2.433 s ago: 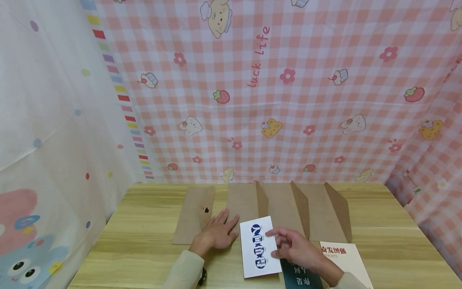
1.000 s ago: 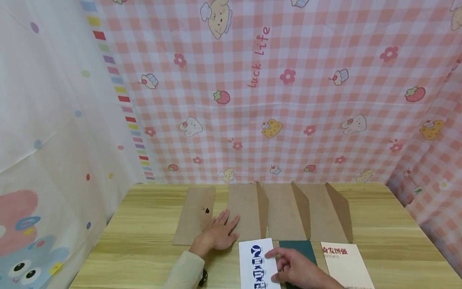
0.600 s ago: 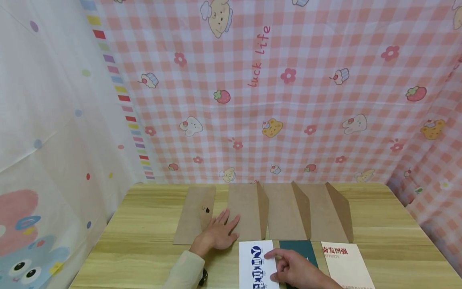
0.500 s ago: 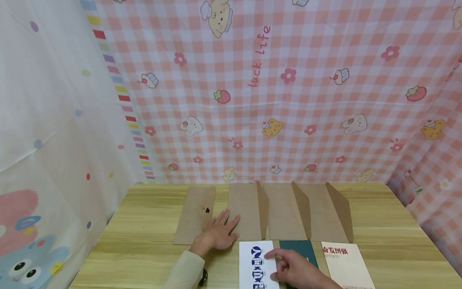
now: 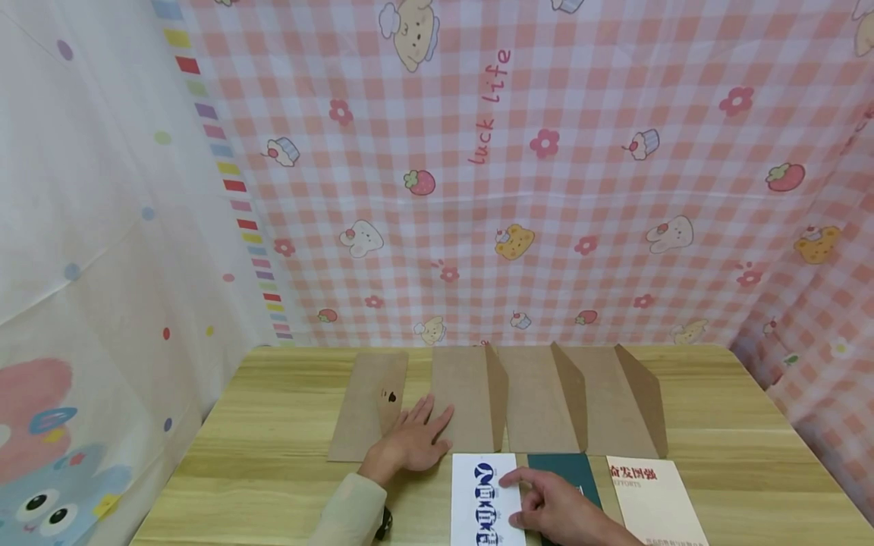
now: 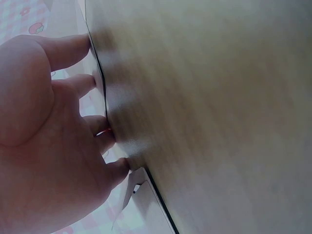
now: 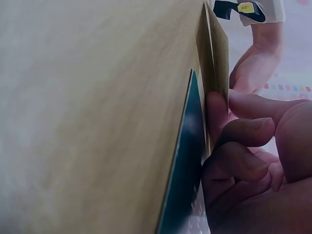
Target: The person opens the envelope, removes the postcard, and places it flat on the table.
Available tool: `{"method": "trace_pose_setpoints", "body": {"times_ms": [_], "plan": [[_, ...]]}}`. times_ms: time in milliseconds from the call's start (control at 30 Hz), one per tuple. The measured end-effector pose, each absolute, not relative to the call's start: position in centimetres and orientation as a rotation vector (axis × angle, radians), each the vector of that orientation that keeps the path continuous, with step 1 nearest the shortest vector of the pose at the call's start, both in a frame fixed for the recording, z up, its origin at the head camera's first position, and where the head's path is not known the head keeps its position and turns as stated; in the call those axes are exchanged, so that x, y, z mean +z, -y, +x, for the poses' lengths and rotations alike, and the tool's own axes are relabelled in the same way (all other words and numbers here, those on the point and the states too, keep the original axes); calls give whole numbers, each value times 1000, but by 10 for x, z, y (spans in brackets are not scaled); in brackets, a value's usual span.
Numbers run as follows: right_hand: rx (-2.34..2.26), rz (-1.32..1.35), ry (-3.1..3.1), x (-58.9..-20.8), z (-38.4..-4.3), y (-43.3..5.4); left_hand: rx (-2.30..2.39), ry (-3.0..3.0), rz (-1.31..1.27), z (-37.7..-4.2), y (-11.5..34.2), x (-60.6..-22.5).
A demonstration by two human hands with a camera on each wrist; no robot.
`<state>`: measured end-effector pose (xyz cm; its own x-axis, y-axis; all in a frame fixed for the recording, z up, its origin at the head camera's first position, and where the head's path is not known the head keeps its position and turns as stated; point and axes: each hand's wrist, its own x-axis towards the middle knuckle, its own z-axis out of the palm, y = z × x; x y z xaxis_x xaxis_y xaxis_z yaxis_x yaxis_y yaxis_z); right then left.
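My right hand [image 5: 556,506] pinches the right edge of a white card [image 5: 471,523] with large blue lettering. In the right wrist view, the card [image 7: 218,53] sits between thumb and finger, one long edge near the tabletop. Under that hand lies a dark green card [image 5: 560,469], partly covered; it also shows in the right wrist view [image 7: 185,161]. My left hand [image 5: 408,444] rests flat with fingers spread, between the leftmost brown envelope [image 5: 358,406] and the second envelope [image 5: 460,394]. Its fingertips touch paper in the left wrist view [image 6: 73,117].
Two more brown envelopes [image 5: 542,402] [image 5: 608,402] continue the row to the right, flaps raised on their right sides. A cream card [image 5: 658,504] with red lettering lies at the front right. A wooden table [image 5: 225,455] stands before a pink checked cloth [image 5: 580,189].
The white card has come down towards me with my right hand, into line left of the green card. For the last half second it has barely moved. My left hand stays put.
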<state>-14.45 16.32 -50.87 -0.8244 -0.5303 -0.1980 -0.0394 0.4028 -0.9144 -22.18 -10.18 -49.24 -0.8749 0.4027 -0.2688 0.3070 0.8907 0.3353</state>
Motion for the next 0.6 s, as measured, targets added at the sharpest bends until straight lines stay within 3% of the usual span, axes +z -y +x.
{"method": "trace_pose_setpoints", "body": {"times_ms": [600], "plan": [[-1372, -484, -2224, -507, -145, -163, 388, -2714, 528, -222, 101, -490]]}}
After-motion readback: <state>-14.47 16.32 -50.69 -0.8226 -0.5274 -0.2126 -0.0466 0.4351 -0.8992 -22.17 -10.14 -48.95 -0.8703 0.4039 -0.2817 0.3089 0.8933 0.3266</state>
